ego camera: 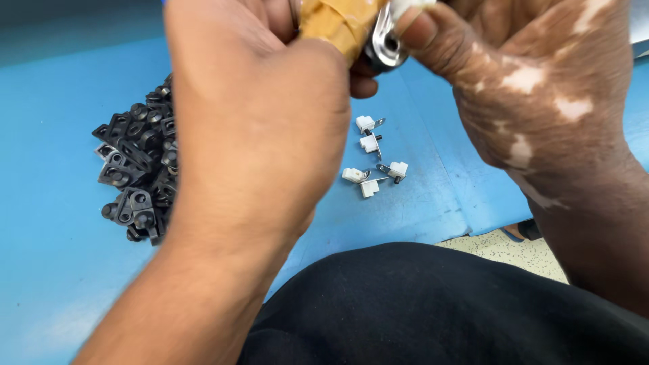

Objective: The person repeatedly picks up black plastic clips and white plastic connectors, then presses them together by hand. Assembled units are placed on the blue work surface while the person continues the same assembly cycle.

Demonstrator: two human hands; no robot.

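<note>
Blue tabletop (54, 270) fills the view, and it ends just past the person's black-clad lap (439, 311), beyond which a strip of speckled floor (514, 253) shows. Above the table, the left hand (257, 128) curls shut around a tool handle wrapped in tan tape (338, 23). The right hand (534, 81) pinches a small shiny metal piece (385, 44) against the tip of that handle, thumb pressed to it. Left of the left hand, a heap of small black plastic brackets (135, 169) lies on the table. Between the two hands, lower down on the blue surface, five little white clips with metal tabs (372, 159) sit close together.
</note>
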